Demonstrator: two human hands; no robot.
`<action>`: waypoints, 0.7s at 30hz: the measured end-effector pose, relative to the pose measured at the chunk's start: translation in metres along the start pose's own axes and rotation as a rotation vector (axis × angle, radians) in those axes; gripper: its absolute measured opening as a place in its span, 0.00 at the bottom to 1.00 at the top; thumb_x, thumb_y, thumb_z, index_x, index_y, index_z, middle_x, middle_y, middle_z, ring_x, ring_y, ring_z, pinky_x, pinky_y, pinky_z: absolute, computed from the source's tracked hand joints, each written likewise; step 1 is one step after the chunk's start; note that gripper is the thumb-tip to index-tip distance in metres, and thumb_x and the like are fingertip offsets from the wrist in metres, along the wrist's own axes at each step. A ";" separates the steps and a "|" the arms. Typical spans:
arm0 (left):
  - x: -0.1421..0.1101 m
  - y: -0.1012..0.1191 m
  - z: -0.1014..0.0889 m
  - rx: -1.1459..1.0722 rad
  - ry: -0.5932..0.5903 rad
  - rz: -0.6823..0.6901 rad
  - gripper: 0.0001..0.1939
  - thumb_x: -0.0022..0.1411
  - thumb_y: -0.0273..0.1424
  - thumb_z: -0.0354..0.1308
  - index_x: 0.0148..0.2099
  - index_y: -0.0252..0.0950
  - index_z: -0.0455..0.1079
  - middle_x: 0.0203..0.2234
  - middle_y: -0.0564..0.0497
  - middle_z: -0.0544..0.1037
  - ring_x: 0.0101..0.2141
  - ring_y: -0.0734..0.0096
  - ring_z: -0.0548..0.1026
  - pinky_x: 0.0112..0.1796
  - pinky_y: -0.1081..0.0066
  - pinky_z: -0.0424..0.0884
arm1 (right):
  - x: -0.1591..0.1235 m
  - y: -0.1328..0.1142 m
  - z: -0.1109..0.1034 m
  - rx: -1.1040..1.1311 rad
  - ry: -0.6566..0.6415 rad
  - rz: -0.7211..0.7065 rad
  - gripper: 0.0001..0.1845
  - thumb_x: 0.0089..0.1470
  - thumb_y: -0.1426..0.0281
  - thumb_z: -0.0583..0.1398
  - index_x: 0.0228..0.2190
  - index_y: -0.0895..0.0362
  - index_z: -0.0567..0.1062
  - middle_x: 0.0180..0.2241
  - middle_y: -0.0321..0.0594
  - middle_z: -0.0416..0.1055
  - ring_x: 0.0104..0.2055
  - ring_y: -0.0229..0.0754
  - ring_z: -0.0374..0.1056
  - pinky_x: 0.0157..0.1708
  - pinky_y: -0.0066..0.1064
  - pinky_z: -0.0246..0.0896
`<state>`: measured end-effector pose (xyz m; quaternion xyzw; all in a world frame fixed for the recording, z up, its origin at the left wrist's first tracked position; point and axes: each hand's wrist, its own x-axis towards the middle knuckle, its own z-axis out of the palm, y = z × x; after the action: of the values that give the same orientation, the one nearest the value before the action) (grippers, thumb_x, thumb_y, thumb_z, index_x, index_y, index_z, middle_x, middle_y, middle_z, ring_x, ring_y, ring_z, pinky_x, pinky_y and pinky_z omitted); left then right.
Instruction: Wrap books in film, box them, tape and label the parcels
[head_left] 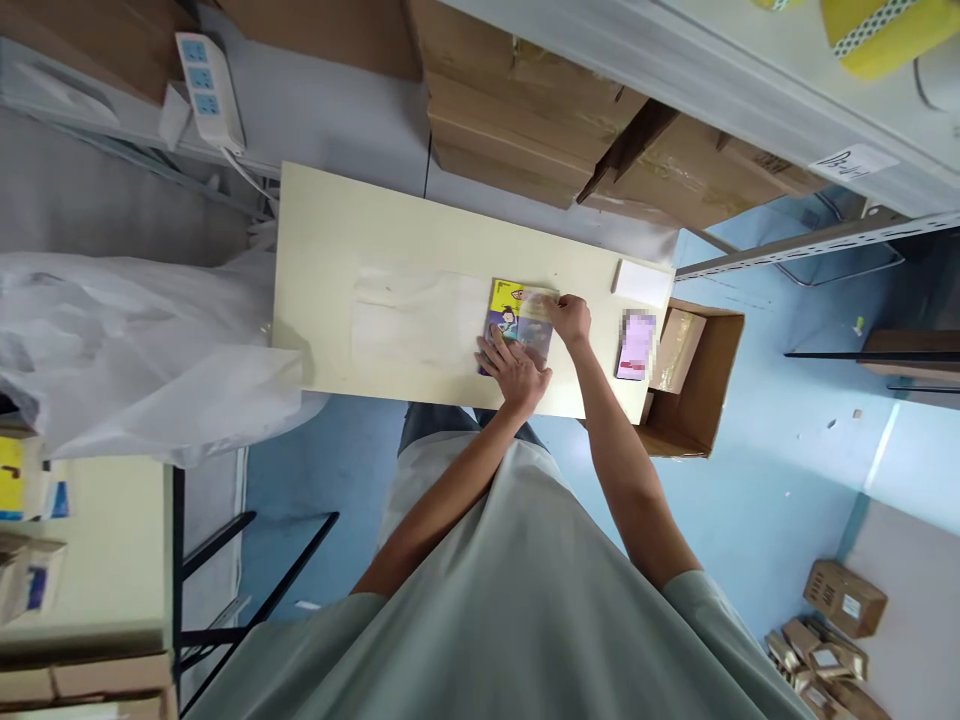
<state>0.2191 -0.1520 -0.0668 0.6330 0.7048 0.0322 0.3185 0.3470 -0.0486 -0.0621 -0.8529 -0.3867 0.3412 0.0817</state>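
A yellow and purple picture book (pixel 502 300) with a cartoon figure on its cover lies on the cream table (pixel 322 240). My left hand (pixel 517 374) rests on the book's lower part with its fingers spread flat. At the upper right edge of the book, the fingers of my right hand (pixel 571 320) are pinched together on what looks like clear plastic film (pixel 535 335). This film covers the right part of the cover. A pale translucent sheet (pixel 412 320) lies flat to the left of the book.
On the table's right end are a phone (pixel 636 345) and a white box (pixel 643 283). An open carton (pixel 709 390) stands beyond that edge. Large plastic bags (pixel 142 350) bulge at the left. Cartons (pixel 517 130) and a power strip (pixel 210 90) line the far side.
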 end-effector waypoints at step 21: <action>-0.007 -0.098 -0.080 -0.614 0.053 0.138 0.17 0.76 0.41 0.63 0.60 0.40 0.81 0.48 0.43 0.81 0.48 0.58 0.83 0.54 0.61 0.81 | 0.006 -0.101 -0.064 -0.612 -0.376 -1.078 0.18 0.63 0.59 0.74 0.50 0.54 0.86 0.51 0.47 0.83 0.53 0.58 0.74 0.53 0.47 0.70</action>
<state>0.0942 -0.1493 -0.0444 0.5525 0.6255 0.2816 0.4734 0.3299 0.0333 0.0238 -0.4493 -0.8483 0.2702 -0.0745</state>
